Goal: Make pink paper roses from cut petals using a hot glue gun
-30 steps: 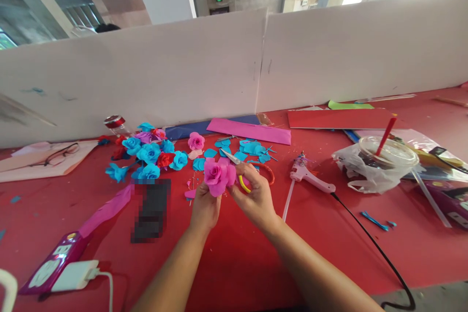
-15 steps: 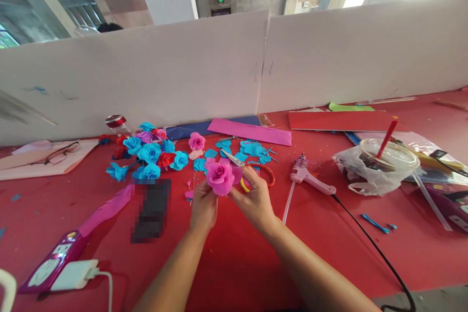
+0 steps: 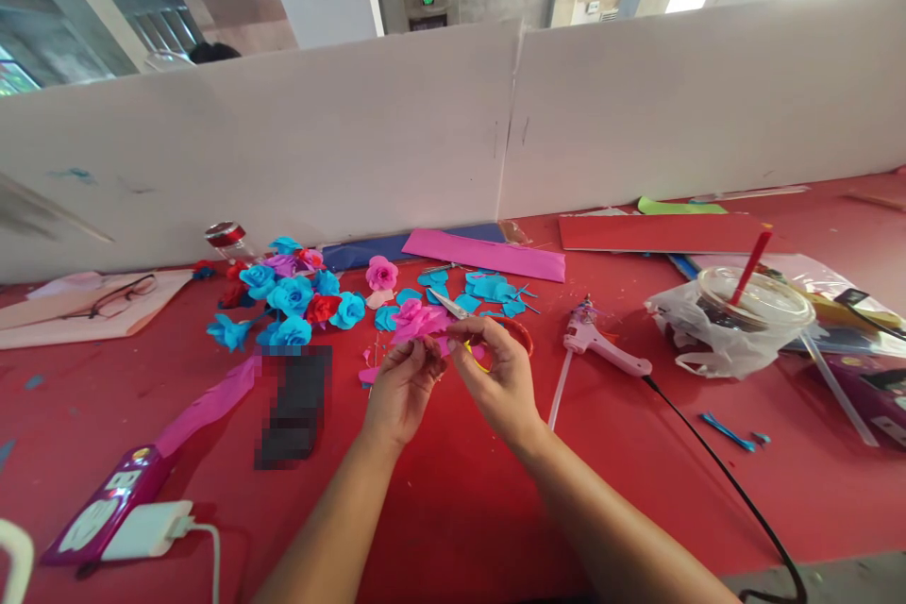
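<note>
A bright pink paper flower (image 3: 417, 321) is tilted away from me over the table. My left hand (image 3: 403, 387) is closed around its underside, fingers pinched together. At its right edge my right hand (image 3: 499, 377) has thumb and forefinger pinched on a petal. Scissors (image 3: 450, 305) with red and yellow handles lie just behind the right hand, which partly covers them. Loose blue petals (image 3: 488, 286) are spread beyond the flower, and a second pink flower (image 3: 382, 274) lies behind it. The flower's base is hidden by my fingers.
A pink glue gun (image 3: 601, 349) with its cord lies to the right, near a bagged drink cup (image 3: 754, 302). Blue and red paper flowers (image 3: 289, 295) are heaped at left, above a pixelated dark object (image 3: 293, 406). A purple power strip (image 3: 106, 495) sits front left. A white partition (image 3: 318, 151) stands behind.
The pink flower has tipped from facing me to facing away, showing its side. My left fingers have come up around its base, and my right hand has shifted slightly at its edge.
</note>
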A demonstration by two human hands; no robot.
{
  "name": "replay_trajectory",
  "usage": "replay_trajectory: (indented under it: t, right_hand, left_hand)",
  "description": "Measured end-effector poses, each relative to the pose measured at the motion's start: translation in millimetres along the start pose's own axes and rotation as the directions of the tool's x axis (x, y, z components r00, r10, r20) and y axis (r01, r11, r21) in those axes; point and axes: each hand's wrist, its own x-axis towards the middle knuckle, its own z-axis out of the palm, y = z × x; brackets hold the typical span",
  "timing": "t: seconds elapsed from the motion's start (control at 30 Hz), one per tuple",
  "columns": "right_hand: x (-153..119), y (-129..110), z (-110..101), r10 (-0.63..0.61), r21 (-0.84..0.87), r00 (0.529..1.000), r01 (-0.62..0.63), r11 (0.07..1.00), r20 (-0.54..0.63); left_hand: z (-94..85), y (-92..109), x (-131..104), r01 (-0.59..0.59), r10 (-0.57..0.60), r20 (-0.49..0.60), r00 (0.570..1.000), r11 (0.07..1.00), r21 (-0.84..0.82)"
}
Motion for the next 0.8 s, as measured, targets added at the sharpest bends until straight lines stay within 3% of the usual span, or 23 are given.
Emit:
replay_trajectory:
  t: [0.17, 0.37, 0.6, 0.8]
  right_hand:
    - [3.2, 1.2, -2.3, -0.136, -0.085, 0.991, 0.134, 0.987, -0.019]
    - [2.6, 1.8, 0.8, -0.231, -0.222, 0.971, 0.241, 0.945, 0.067]
    - [1.7, -3.3, -3.2, -0.400, -0.364, 0.916, 0.365, 0.857, -0.023]
    - [0.7, -1.1, -4.8, -0.413, -0.438, 0.911, 0.376, 0.816, 0.013]
  left_hand:
    - [-2.9, 0.8, 0.0, 0.074, -0.074, 0.002, 0.997, 0.997, -0.015]
    - [-1.1, 0.2, 0.2, 0.050, -0.051, -0.035, 0.998, 0.998, -0.029]
    - [0.2, -0.3, -0.8, -0.009, 0.009, 0.003, 1.000, 0.999, 0.051]
    - [-2.1, -1.8, 0.0, -0.019, 0.020, -0.011, 1.000, 0.995, 0.099]
